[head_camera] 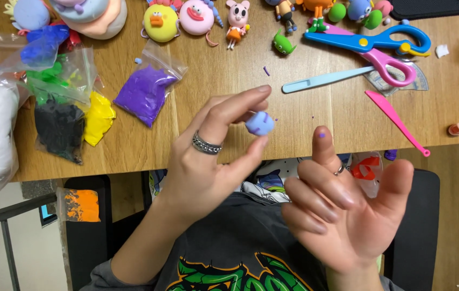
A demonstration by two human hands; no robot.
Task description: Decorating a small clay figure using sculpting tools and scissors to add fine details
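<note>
Wooden table [229, 81] strewn with clay bags, left hand [208, 156] pinching lilac clay ball [259, 123]; right hand [343, 210] open, empty

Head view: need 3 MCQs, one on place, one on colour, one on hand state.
1. Where does the bag of purple clay lie?
A. on the wooden table
B. on the floor
C. in the right hand

2. What colour is the clay ball?
A. orange
B. pale blue-purple
C. black

3. What is the state of the right hand?
A. fist around the scissors
B. pressed flat on the table
C. open, holding nothing

Answers:
1 A, the bag rests on the tabletop beside the yellow and black bags.
2 B, the ball in the left hand grip is pale blue-purple.
3 C, its fingers are spread and the palm is bare.
</note>
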